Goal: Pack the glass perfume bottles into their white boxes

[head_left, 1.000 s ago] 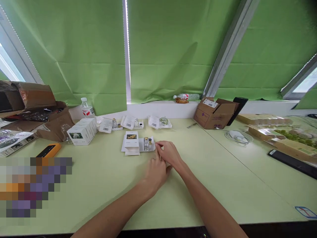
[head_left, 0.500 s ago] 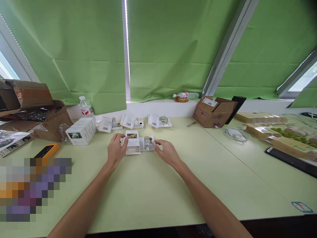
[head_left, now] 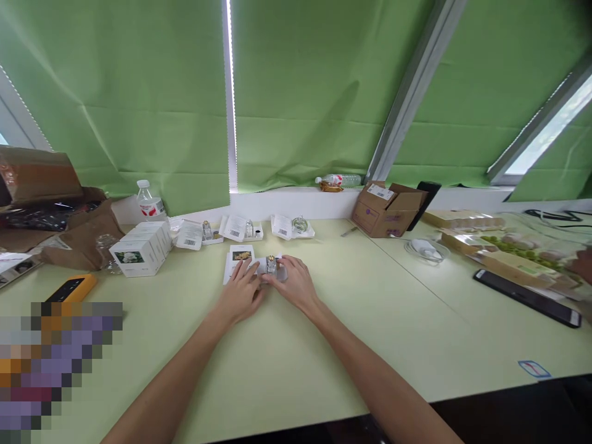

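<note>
A small white box (head_left: 242, 254) with a yellow flower picture lies flat on the table, partly covered by my left hand (head_left: 240, 291). That hand's fingers stretch across the box toward the left end of a white tray (head_left: 261, 265). Upright-looking in the tray is a small clear glass bottle (head_left: 271, 265) with a gold top. My right hand (head_left: 296, 282) grips the tray's right end, thumb in front and fingers behind. The small dark-capped piece seen beside the bottle earlier is hidden by the fingers.
Behind the hands lie opened packs with glass bottles (head_left: 250, 229) and a round clear item (head_left: 300, 224). White boxes (head_left: 134, 256) stand in a row at left, near an orange device (head_left: 71, 295). A cardboard box (head_left: 386, 213), white cable (head_left: 424, 250) and black phone-like bar (head_left: 527, 299) are at right.
My left hand has shifted right, across the box to the tray. My right hand has moved left and closed around the tray's end. The camera view has turned slightly right.
</note>
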Available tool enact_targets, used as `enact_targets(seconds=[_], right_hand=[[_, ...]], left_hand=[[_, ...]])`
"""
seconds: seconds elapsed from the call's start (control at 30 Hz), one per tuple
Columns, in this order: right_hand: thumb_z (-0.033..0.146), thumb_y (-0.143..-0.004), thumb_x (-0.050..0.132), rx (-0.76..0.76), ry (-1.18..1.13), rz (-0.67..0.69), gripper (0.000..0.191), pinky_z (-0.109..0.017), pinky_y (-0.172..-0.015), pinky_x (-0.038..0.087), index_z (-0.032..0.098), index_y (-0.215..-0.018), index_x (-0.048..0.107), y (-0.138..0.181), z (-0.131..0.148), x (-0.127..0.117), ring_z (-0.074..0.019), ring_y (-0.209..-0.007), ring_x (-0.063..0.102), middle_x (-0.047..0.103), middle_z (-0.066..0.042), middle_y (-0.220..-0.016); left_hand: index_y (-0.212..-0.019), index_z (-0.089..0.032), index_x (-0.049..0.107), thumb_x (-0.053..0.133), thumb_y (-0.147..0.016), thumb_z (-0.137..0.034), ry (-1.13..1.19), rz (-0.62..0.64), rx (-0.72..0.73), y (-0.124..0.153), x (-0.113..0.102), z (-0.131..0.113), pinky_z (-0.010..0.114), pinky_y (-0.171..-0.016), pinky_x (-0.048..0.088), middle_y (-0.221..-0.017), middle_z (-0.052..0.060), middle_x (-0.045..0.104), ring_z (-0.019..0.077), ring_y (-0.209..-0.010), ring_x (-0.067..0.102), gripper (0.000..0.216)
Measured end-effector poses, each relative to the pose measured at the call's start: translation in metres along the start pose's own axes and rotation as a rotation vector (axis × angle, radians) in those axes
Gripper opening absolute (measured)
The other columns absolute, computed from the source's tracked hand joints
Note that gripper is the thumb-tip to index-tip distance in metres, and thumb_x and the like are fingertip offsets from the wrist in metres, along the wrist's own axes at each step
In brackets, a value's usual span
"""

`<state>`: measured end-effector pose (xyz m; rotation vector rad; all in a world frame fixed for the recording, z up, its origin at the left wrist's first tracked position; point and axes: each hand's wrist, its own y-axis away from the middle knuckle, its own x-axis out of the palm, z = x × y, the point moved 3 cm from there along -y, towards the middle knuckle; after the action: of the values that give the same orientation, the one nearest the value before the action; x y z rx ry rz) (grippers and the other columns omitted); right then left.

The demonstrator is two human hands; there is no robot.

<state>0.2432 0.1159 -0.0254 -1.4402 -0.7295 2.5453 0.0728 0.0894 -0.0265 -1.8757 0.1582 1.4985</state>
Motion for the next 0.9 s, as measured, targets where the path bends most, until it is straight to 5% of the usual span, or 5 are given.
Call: enact_targets(seconds=[0.23,0.47,0.7,0.9], right_hand=[[0.039,-0.085,0.058,-0.034,0.057,-0.045,0.031,-0.039,-0.109,0.033,0.018,-0.105,0.067,-0.003,0.005,0.006,-0.0268,-0.128,0.043,0.056,-0.013,-0.131],[0.041,-0.085,0.057,-0.047,0.079,0.045,0.036,-0.040,-0.111,0.028,0.015,-0.107,0.067,-0.013,-0.003,0.011,-0.0284,-0.137,0.033,0.051,-0.015,-0.138],[0.051,-0.085,0.057,-0.014,0.042,0.169,0.035,-0.043,-0.105,0.029,0.017,-0.086,0.066,-0.027,-0.006,0.016,-0.0239,-0.102,0.060,0.070,-0.008,-0.095],[0.053,-0.081,0.061,0.003,-0.004,0.161,0.035,-0.051,-0.110,0.015,0.019,-0.078,0.067,-0.031,-0.009,0.019,-0.0230,-0.097,0.062,0.071,-0.004,-0.090]], left_hand=[[-0.109,-0.024,0.069,0.051,-0.093,-0.037,0.030,0.022,0.016,0.000,0.003,-0.004,0.050,-0.118,0.024,-0.144,0.006,0.048,0.0289,-0.142,0.028,0.028],[-0.104,-0.024,0.071,0.050,-0.094,-0.032,0.011,0.032,-0.003,-0.004,0.007,-0.002,0.050,-0.115,0.028,-0.143,0.005,0.049,0.0294,-0.140,0.031,0.025],[-0.096,-0.024,0.070,0.049,-0.094,-0.028,0.047,0.068,0.042,-0.007,0.002,0.001,0.047,-0.114,0.028,-0.124,0.005,0.062,0.0260,-0.133,0.040,0.022],[-0.089,-0.023,0.069,0.048,-0.094,-0.026,0.128,0.137,0.062,-0.007,-0.002,0.001,0.046,-0.114,0.027,-0.103,0.005,0.070,0.0248,-0.134,0.041,0.022]])
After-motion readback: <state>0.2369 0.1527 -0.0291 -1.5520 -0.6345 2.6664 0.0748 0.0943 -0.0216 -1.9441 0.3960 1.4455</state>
